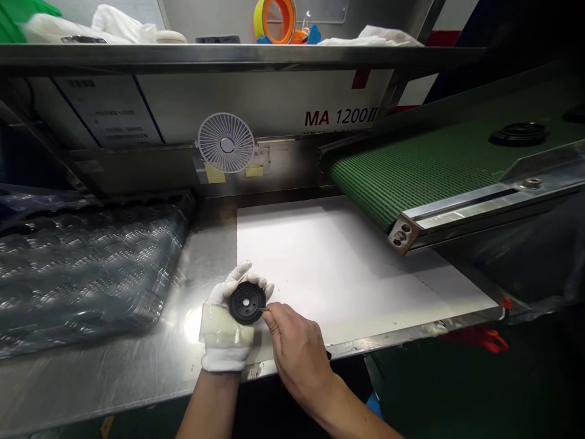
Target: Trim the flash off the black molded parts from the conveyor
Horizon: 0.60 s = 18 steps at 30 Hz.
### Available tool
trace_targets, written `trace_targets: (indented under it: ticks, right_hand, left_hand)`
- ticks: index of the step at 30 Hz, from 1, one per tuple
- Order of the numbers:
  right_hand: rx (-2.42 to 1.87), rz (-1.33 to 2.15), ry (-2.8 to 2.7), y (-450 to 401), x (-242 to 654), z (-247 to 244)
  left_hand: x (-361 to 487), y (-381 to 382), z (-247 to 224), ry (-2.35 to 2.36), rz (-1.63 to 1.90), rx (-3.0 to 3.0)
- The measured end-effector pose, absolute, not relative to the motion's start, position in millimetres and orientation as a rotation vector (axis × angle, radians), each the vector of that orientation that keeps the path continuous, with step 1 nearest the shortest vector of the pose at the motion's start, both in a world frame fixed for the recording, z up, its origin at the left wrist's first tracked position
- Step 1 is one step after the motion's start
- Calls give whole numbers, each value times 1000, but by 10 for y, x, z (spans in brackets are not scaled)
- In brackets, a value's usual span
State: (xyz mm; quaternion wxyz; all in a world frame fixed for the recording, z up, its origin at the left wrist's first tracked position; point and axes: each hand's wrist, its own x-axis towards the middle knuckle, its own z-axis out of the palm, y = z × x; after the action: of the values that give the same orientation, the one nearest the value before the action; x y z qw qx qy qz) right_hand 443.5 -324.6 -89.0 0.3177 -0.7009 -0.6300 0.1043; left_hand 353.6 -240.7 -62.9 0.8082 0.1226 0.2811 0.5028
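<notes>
A round black part (240, 310) with a small pale centre hole rests in my left hand (228, 305), which wears a white glove. The gloved fingers curl round the part's far edge, above the table's front edge. My bare right hand (297, 341) is closed in a pinch on a thin metal tool (264, 310), whose tip touches the right side of the black part. Most of the tool is hidden inside my right hand. Beneath and beyond the hands lies a white sheet (311, 262).
Clear plastic trays (86, 262) are stacked at the left. A green conveyor belt (411, 164) at the right carries a black round part (521, 133). A small fan (226, 143) stands at the back, below a metal shelf (228, 56) holding an orange tape roll (287, 21).
</notes>
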Motion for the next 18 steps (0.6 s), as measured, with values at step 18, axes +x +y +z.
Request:
trace_targets:
  ticks: [18]
  right_hand:
    - [-1793,563,-1357,-3301,4751,-725]
  left_hand:
    - [3552,-2414,-616,679,1239,157]
